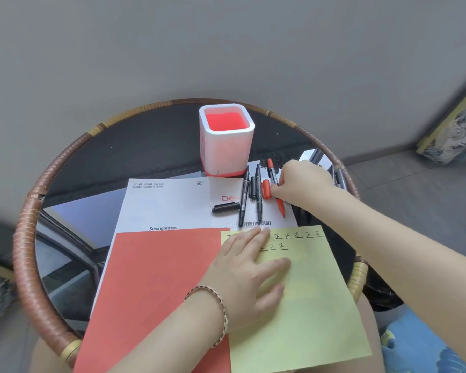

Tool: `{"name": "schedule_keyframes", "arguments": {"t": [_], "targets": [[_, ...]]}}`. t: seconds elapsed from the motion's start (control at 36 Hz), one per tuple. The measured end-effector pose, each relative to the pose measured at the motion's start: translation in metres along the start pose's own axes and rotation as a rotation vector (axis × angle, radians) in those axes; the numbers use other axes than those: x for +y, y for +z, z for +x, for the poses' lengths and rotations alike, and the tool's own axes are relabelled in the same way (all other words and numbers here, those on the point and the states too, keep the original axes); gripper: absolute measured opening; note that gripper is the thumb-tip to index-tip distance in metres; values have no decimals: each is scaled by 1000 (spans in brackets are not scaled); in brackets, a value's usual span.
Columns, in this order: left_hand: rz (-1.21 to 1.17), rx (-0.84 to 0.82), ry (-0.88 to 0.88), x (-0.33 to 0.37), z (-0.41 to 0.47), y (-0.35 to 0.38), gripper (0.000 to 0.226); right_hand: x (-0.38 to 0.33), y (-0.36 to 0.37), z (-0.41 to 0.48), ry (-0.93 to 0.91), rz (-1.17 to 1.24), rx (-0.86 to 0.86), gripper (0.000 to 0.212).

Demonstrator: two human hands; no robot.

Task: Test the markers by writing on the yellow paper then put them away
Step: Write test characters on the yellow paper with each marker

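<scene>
Markers are lying uncapped in a short row on the white sheet [167,203], just in front of the pen holder [226,146]: two black markers [244,196] side by side, then a red marker [280,207] to their right. A black cap [225,207] is lying loose to the left of them, a second small black cap [252,187] is sitting between the two black ones, and a red cap [265,189] is resting beside the red marker.

The right hand [301,181] is reaching over with its fingers curling down onto the red marker's barrel, pinching it as far as the view shows. The left hand [248,267], fingers spread and flat, is pressing the yellow paper [315,305] down at its upper left corner; a bracelet [218,297] is circling that wrist.

That paper is lying nearest the person, overlapping a red sheet [156,286], and is already carrying a line and a half of dark characters (none of them looking red). So the testing seems to be well under way, with the red marker probably still waiting its turn.

Putting away is not begun: the holder is standing with nothing in it, and every cap is off. All of it is sitting on the round, rattan-rimmed worktop [24,238].
</scene>
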State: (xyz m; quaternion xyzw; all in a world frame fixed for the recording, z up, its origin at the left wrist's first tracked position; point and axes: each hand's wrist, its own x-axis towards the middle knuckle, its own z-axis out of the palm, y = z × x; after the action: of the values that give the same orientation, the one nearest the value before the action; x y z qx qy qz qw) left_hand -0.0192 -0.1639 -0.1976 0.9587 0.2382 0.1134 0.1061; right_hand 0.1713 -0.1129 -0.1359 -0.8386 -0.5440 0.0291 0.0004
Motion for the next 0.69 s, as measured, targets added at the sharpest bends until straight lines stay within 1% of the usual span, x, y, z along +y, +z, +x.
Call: {"name": "schedule_keyframes", "arguments": {"t": [0.14,0.19,0.25,0.31,0.36,0.44,0.5,0.53,0.56,0.64,0.69], "targets": [[9,7,0,-1,0,-1,36,-6,-2,-2,70,60,-12,38],[10,11,1,-1,0,0,36,-4,-3,-5,101,143,-37,40],[9,16,2,-1,0,0,36,1,-7,-10,119,298,-52,35],[4,18,3,-1,0,0,36,7,-14,-19,111,486,-22,34],[10,24,8,-1,0,0,36,14,-20,-30,88,661,50,37],[-14,37,15,-2,0,1,36,23,-24,-46,49,941,202,24],[-12,43,15,-1,0,1,36,28,-21,-59,17,1098,290,27],[-26,45,16,-1,0,1,35,31,-18,-65,-7,1164,304,29],[-42,49,17,-1,0,1,35,33,-15,-72,-38,1192,308,29],[-48,51,13,-1,1,0,35,35,-2,-88,-67,1181,266,16],[-49,51,12,0,1,-1,35,35,6,-96,-55,1229,190,17]]}}
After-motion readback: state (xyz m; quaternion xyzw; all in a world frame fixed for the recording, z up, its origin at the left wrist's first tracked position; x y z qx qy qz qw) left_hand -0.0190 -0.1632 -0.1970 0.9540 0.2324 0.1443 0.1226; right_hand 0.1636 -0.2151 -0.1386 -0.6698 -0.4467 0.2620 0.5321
